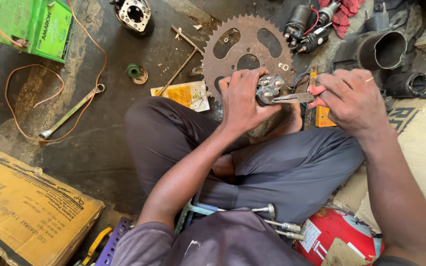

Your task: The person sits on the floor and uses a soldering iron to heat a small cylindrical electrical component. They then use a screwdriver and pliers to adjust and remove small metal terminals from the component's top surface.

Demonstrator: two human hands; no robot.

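Your left hand (242,101) has its grip closed around a small motor part (268,88) above your knees; your right hand (351,98) grips red-handled pliers (297,97), jaws touching it; a rusty sprocket (245,47) lies on the floor beyond.

Open floor left of the knee; sprocket (245,47), pipe (375,49) and motors (306,27) crowding ahead.

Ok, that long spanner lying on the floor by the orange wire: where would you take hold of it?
Probably mid-shank on the spanner, from above. It lies flat and slanted on the floor, ring end up-right, other end down-left; the bare, narrow shank suits a pinch across its width. The orange wire loops close by both ends, so the middle seems clearest.
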